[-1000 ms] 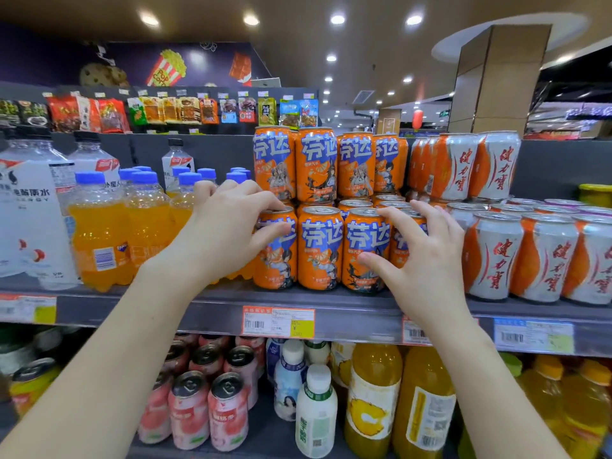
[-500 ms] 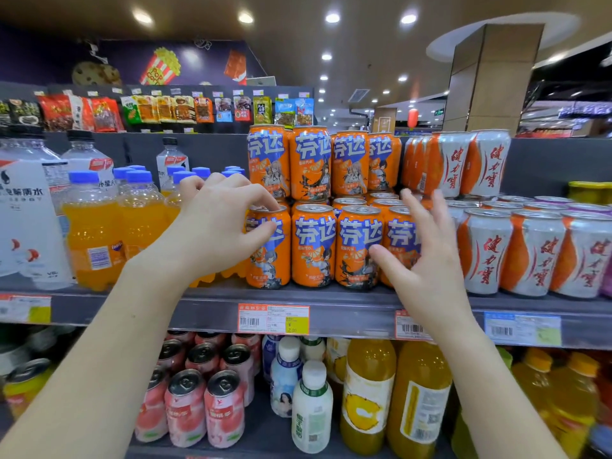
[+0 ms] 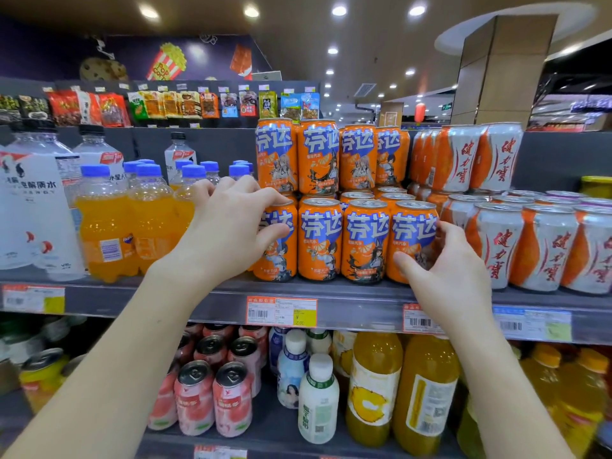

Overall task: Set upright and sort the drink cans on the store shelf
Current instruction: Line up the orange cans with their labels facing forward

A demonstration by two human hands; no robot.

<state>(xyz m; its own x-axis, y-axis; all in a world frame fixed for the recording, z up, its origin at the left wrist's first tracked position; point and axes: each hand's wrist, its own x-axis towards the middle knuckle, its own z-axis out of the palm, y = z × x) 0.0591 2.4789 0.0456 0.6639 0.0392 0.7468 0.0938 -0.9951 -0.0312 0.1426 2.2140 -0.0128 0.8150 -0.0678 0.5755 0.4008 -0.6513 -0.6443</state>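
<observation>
Right hand [image 3: 445, 263] has dropped and wrapped the rightmost orange aluminium drink can [image 3: 414, 236]; left hand [image 3: 228, 226], fingers [image 3: 261, 193] curled, clamps the leftmost orange can [image 3: 280, 256]. Both stand upright at the grey shelf [image 3: 357, 303] lip. Squeeze inward evenly, bases flat, labels forward, avoid nudging stacked upper cans [image 3: 318, 154].

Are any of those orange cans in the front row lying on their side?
No, all four front-row orange metal drink cans stand upright on the grey shelf, silver tops facing up.
</observation>
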